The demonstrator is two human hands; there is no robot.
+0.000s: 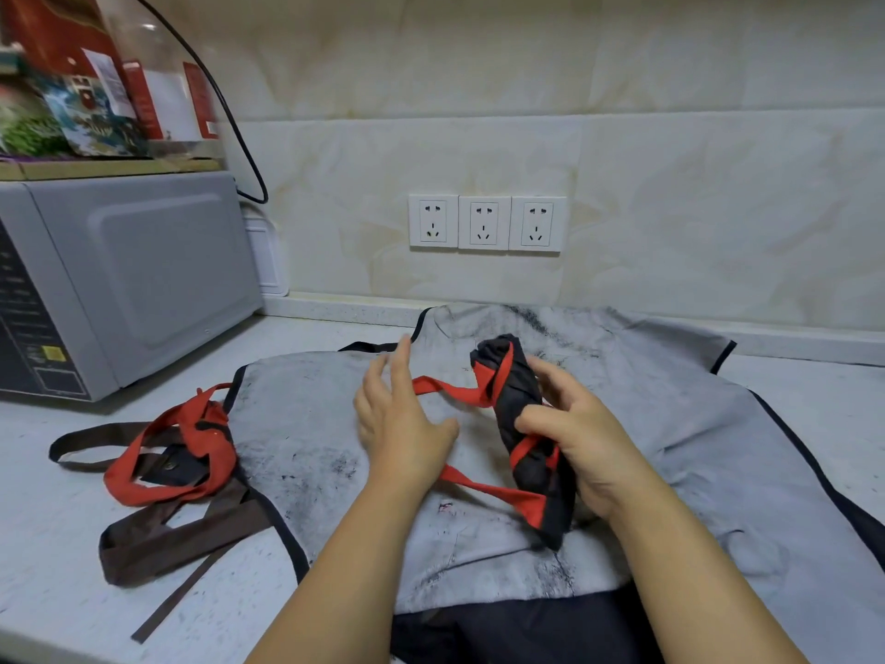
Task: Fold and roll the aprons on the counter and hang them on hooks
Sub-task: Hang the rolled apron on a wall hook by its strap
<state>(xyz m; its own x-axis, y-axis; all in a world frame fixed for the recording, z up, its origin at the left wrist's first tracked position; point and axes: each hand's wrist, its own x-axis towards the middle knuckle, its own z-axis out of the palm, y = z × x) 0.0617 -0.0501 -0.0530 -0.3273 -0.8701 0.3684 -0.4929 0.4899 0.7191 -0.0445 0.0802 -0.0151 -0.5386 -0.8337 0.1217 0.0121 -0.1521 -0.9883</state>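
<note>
Head view looked down on a pale speckled table (57, 558) set against a glossy cream tiled wall. A grey apron (694, 462) with dark piping lay spread flat across it, its cloth smudged with black marks and lightly creased; its near hem hung past the table's front edge. On top, the right hand (582, 438) was closed around a tight black roll (524, 438), a soft cylinder lying on a slant and wound with a red strap (479, 486) that trailed loose toward the left. The left hand (402, 419) hovered just beside the roll, palm down, fingers spread wide and holding nothing, its fingertips near the strap's free end. To the left, a limp tangle of red and brown ties (167, 472) lay half on the bare table, touching the apron's edge. Farther left stood a boxy grey microwave (139, 275) with smooth metal sides, well apart from the hands. Three white sockets (486, 223) sat in the wall behind. Bare table showed at front left and far right.
</note>
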